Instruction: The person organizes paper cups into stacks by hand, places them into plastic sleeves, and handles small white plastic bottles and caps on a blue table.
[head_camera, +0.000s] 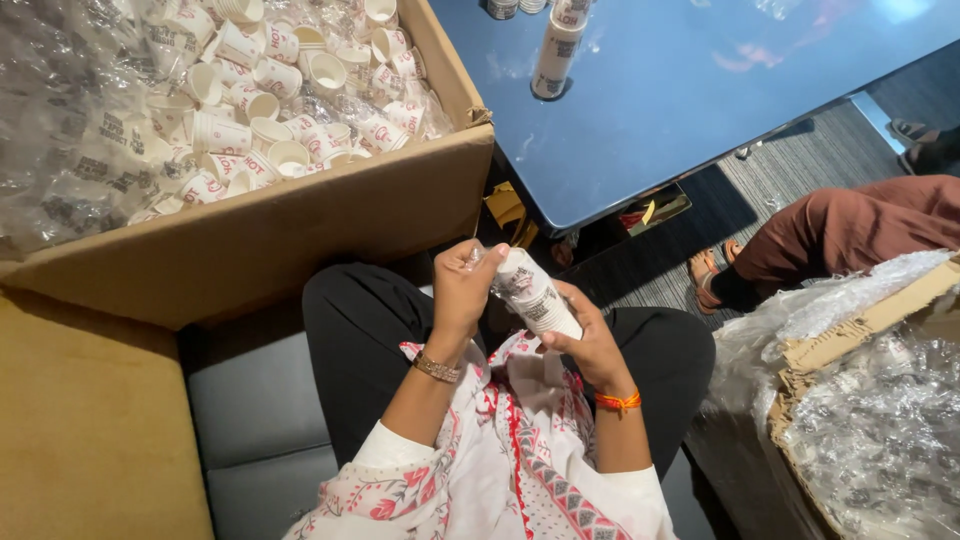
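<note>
A stack of white paper cups (530, 292) lies tilted over my lap, held between both hands. My left hand (462, 285) grips its upper end, fingers curled over the top cup. My right hand (590, 335) wraps around the lower end from the right. I sit on a grey cushion (255, 400) in black trousers and a patterned white top.
A large cardboard box (300, 225) with several loose paper cups (290, 80) on plastic wrap stands to my left. A blue table (700, 90) ahead carries another cup stack (555, 50). Another person's leg (840, 235) and a second plastic-lined box (870, 400) are on the right.
</note>
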